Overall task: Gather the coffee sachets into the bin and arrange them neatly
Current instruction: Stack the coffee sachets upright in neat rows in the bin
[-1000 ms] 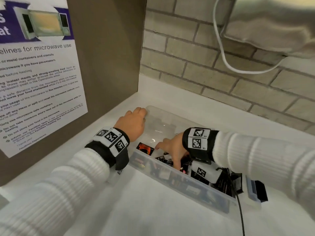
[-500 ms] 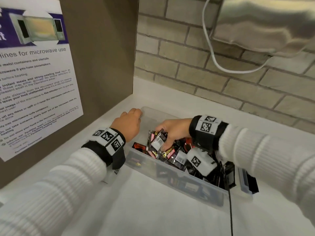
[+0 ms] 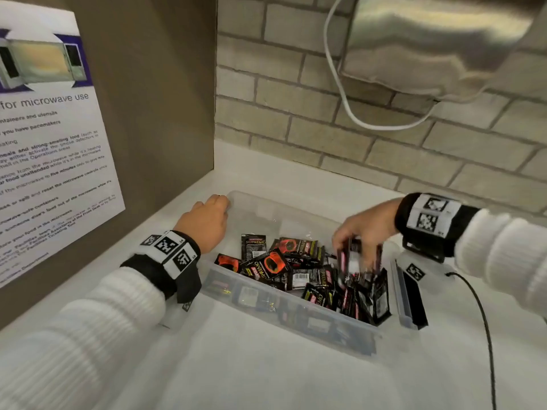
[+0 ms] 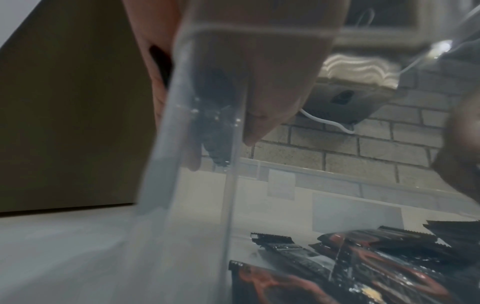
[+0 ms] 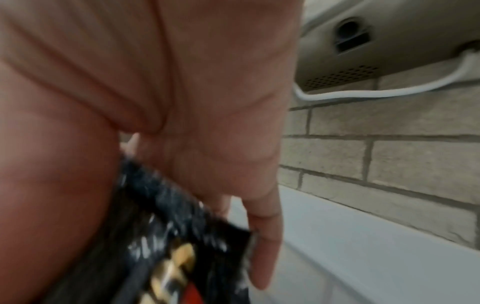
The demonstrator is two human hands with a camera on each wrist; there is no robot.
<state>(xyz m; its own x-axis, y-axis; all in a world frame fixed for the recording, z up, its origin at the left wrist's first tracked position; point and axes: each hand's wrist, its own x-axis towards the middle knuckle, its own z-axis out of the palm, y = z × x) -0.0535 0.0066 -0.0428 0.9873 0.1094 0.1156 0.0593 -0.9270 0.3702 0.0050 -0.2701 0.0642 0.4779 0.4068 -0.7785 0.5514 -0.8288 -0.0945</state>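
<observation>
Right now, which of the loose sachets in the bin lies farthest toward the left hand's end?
The orange-printed sachet lying flat against the bin's near wall, closest to the left hand. The other sachets lie further right, toward the bunch in the right hand's grip.

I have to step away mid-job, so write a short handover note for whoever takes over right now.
Left hand: grips the clear bin's left end wall, steadying it.
Right hand: holds a bunch of sachets upright over the bin's right end.
Sachets: a loose pile lies jumbled across the bin floor; some stand on edge at the right end.
Done: every sachet in view is in the bin or in hand.
Left: set down the held bunch, then stand the loose pile in a neat row.
</observation>
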